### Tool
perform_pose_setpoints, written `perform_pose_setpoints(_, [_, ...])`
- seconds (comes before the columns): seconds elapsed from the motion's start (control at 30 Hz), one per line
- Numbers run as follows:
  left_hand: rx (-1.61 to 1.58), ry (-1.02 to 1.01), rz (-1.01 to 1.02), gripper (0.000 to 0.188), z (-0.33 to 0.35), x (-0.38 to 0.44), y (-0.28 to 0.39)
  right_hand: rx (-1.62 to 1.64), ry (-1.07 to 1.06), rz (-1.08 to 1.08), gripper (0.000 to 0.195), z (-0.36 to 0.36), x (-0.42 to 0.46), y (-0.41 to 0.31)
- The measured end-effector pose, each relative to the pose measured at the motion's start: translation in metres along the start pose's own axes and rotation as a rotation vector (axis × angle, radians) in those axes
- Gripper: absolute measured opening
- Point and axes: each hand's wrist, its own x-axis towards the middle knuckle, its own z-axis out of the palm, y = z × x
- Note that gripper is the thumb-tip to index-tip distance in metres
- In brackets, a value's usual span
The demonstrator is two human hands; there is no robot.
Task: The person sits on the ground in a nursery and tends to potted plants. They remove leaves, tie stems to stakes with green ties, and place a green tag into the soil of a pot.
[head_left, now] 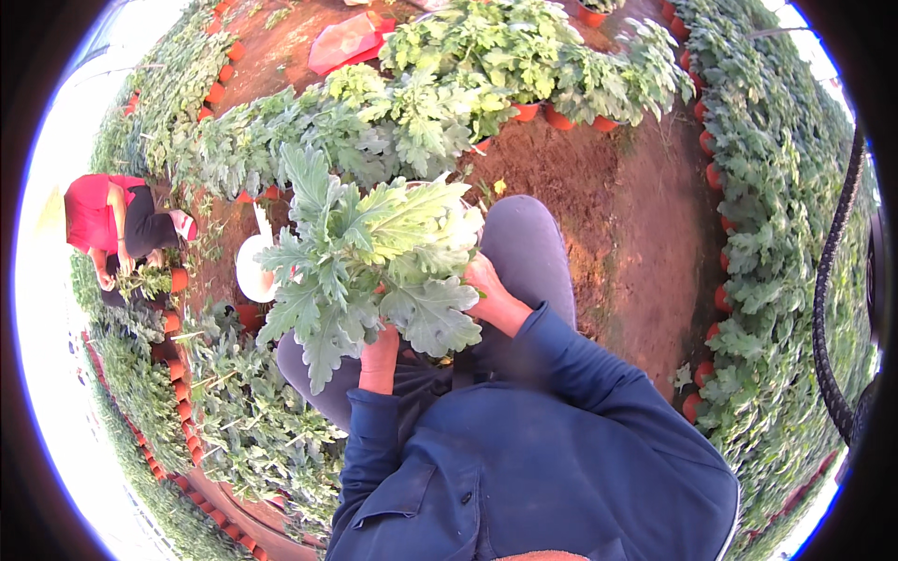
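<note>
A leafy potted plant (pixel 379 259) with broad lobed leaves stands between my knees, close below the camera. My left hand (pixel 381 350) reaches in under its lower leaves; the fingers are hidden by foliage. My right hand (pixel 489 287) is at the plant's right side by my right knee, its fingertips partly covered by leaves, so its hold cannot be made out. Bits of an orange-red pot show through the leaves. A white round object (pixel 255 269) with a handle-like strip lies just left of the plant.
Rows of plants in orange pots (pixel 722 298) line the right, and more stand ahead and at the left. A red bag (pixel 351 43) lies on the soil ahead. Another person in a red top (pixel 91 214) crouches at the far left beside a potted plant. Bare reddish soil (pixel 652 231) lies to my right.
</note>
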Motion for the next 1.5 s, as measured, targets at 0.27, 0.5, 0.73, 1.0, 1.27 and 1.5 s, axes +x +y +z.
perform_pose_setpoints(0.27, [0.625, -0.07, 0.103, 0.045, 0.012, -0.008, -0.026, 0.032, -0.125, 0.08, 0.061, -0.018, 0.001, -0.007])
perform_pose_setpoints(0.5, [0.264, -0.062, -0.158, 0.06, 0.007, 0.01, 0.032, 0.174, -0.16, 0.003, 0.049, -0.026, 0.004, -0.021])
perform_pose_setpoints(0.73, [0.301, 0.12, 0.093, 0.054, 0.005, 0.025, 0.076, 0.106, -0.13, 0.065, 0.032, -0.033, -0.001, -0.032])
perform_pose_setpoints(1.0, [0.765, 0.093, 0.332, 0.056, 0.005, 0.021, 0.068, 0.348, -0.046, 0.17, 0.033, 0.004, -0.009, 0.003])
perform_pose_setpoints(1.27, [0.99, 0.079, 0.434, 0.046, 0.007, 0.022, 0.068, 0.279, -0.1, 0.125, 0.027, -0.011, -0.005, -0.01])
perform_pose_setpoints(1.5, [0.368, -0.162, -0.09, 0.053, 0.038, 0.011, 0.004, 0.611, -0.075, 0.208, 0.021, 0.015, -0.017, 0.045])
